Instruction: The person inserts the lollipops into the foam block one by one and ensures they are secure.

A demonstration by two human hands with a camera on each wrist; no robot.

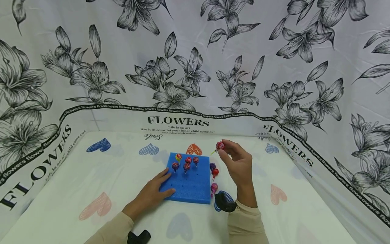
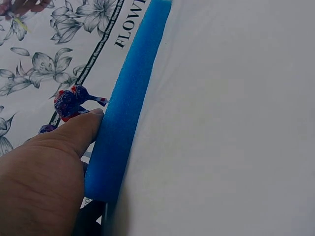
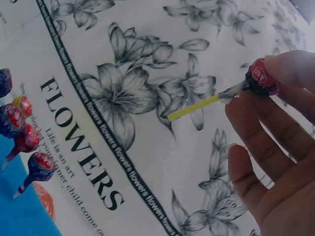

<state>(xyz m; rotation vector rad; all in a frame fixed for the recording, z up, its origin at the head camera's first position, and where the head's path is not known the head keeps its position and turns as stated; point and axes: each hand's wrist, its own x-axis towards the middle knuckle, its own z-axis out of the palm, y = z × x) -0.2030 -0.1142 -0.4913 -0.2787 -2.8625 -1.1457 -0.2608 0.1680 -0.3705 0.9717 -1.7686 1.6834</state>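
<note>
Head view, left hand: your left hand [image 1: 152,189] lies at the left side of the blue foam block [image 1: 195,186], fingers straight and spread apart along its edge, thumb reaching right over the near left part.
Head view, right hand: your right hand [image 1: 239,162] is up by the block's far right corner, wrist bent left, thumb and fingers clamped on a red-wrapped lollipop [image 1: 220,145].
Head view, lollipop stick: yellow, slanting left and near from your pinch.
Head view, forearms: both come in from the near side, in beige sleeves [image 1: 246,222].
Head view, standing lollipops [image 1: 187,166]: five, upright in the block's far half, mostly left and middle.
Head view, loose lollipops [image 1: 215,172]: on the table just beside the block's right side.
Left wrist view, digit: one extends straight to the foam's edge; the rest of the hand's pose you cannot tell here.
Right wrist view, pinch: your thumb presses the wrapped candy against the fingers; the other fingers are bent and parted.
Right wrist view, stick: points left, apart from the block.
</note>
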